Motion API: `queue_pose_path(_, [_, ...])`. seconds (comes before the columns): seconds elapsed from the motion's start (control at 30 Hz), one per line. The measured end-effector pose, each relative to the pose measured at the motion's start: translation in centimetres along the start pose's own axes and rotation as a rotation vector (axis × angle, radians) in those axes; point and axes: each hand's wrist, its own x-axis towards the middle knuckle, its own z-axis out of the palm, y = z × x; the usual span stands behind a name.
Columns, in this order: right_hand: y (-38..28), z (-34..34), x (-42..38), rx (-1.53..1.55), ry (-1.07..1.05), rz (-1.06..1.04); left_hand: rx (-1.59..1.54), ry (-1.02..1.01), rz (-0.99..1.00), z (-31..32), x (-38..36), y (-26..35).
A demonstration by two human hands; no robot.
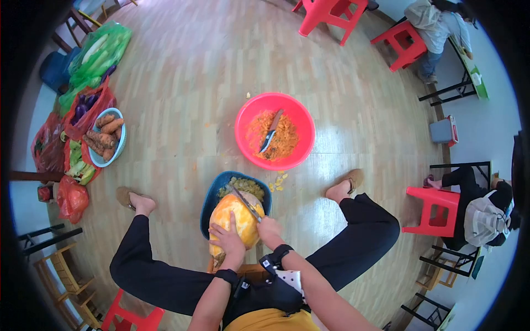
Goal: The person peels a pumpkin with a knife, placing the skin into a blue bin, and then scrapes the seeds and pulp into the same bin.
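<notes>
My left hand (227, 240) presses on a large orange-yellow pumpkin (236, 220) that stands over a dark blue basin (211, 198) between my feet. My right hand (269, 227) grips a knife (247, 204) whose blade lies across the pumpkin's upper right side. Green-yellow peelings (243, 185) fill the far part of the blue basin. Beyond it stands a red basin (274, 131) of orange scraps with a second knife (270, 131) lying in it.
A light blue bowl of carrots (106, 136) and plastic bags of vegetables (94, 55) lie at the left on the wooden floor. Red stools (331, 14) stand at the back. A person sits on a red stool (436, 209) at the right; another sits at the far right back.
</notes>
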Motion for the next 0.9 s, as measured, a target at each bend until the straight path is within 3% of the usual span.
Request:
queue_pose_path(0.1, [-0.1, 0.1, 0.4, 0.029, 0.000, 0.015, -0.015, -0.136, 0.002, -1.8, -0.4, 0.1])
queue_pose_path(0.5, [2.2, 1.3, -2.0, -0.017, 0.039, -0.090, -0.118, -0.130, -0.023, -0.9, -0.4, -1.4])
queue_pose_path(0.9, [2.1, 1.4, 0.4, -0.063, 0.065, -0.029, -0.069, -0.105, -0.060, -0.8, -0.4, 0.4])
